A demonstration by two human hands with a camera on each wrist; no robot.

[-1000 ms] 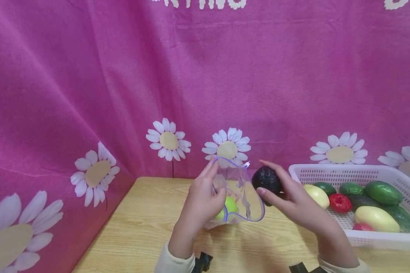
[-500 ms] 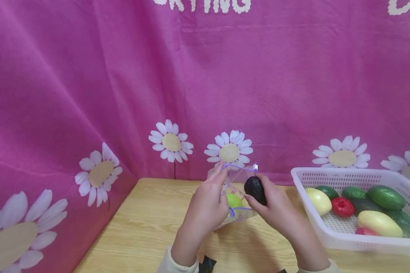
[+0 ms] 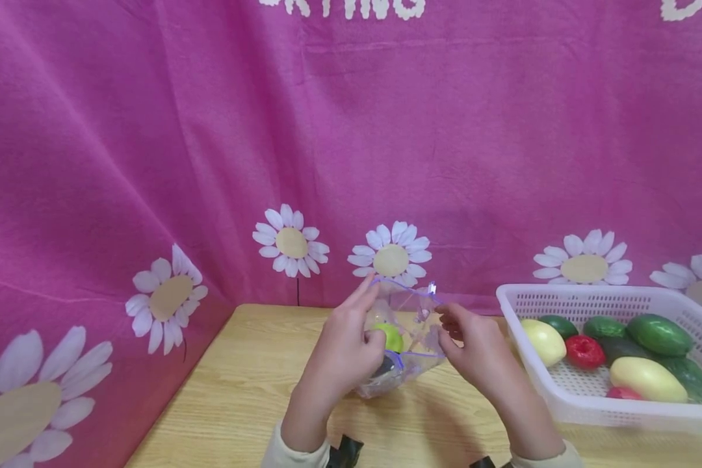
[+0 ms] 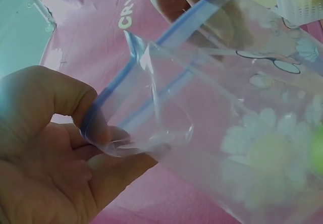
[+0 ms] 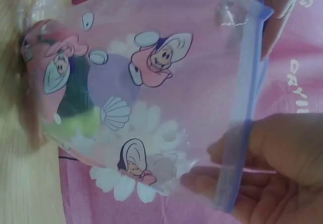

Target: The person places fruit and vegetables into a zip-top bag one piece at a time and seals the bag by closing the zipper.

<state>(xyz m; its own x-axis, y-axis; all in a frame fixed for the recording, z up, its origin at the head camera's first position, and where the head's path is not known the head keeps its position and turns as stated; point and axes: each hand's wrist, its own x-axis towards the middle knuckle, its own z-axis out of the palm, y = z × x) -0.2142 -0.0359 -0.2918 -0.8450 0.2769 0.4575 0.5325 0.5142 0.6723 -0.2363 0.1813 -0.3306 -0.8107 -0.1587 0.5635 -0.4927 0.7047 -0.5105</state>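
Note:
A clear plastic bag [image 3: 412, 338] with a blue-edged mouth and printed cartoon figures [image 5: 161, 57] hangs open between both hands. My left hand [image 3: 345, 344] pinches its left edge between thumb and fingers; the left wrist view shows this hand [image 4: 55, 143] at the blue rim [image 4: 108, 100]. My right hand [image 3: 476, 344] holds the opposite edge, with fingertips on the rim [image 5: 237, 168] in the right wrist view. Inside the bag lie a bright green round item [image 3: 390, 337] and a dark one [image 3: 385, 367], partly hidden by the left hand and the plastic.
A white perforated basket [image 3: 626, 411] on the right of the wooden table [image 3: 251, 370] holds pale yellow [image 3: 648, 379], green [image 3: 660, 334] and red [image 3: 585, 351] produce. Behind stands a pink curtain [image 3: 444, 143] with printed daisies.
The black, rough-skinned fruit has left my right hand, and a dark item now shows low in the bag. My right hand moved left to the bag's rim and now grips it.

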